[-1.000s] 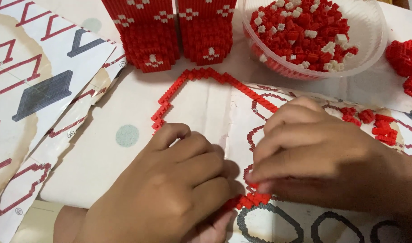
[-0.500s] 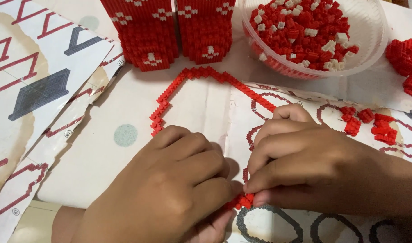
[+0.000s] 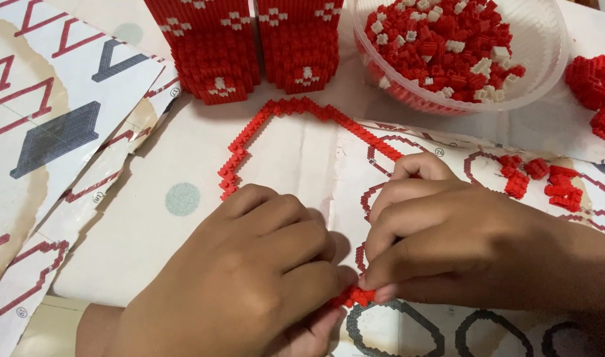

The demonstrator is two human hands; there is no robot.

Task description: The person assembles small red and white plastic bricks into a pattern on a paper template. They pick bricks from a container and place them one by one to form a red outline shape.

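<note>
- Pinched between the fingertips of both my hands is the near end of a thin outline of small red plastic bricks [image 3: 286,111]; my left hand [image 3: 249,291] and right hand [image 3: 461,244] meet on a short red cluster of those bricks [image 3: 352,296], fingers closed tight on it.
- From the pinch the brick chain runs away from me, partly hidden under the hands, then shows again beyond the left knuckles as an arch lying flat on the white printed instruction sheet [image 3: 302,152].
- Beyond the arch, farther from the grip, stand two red brick-built blocks with white patterns [image 3: 246,46]; to the right of those sits a clear plastic bowl [image 3: 547,59] of loose red and white bricks.
- Right of the grip, past my right wrist, a few small loose red brick clumps [image 3: 544,182] rest on the sheet.
- Left of the grip, overlapping printed sheets with red and grey diagrams [image 3: 51,125] lie well apart from it.
- Risk, as I judge it: the chain looks only one brick wide, so pressing hard at the pinch could buckle it or snap a joint farther along.
- Twisting the two hands against each other might pop the cluster apart and scatter bricks.
- Dragging the hands could shift the paper and pull the arch out of shape.
</note>
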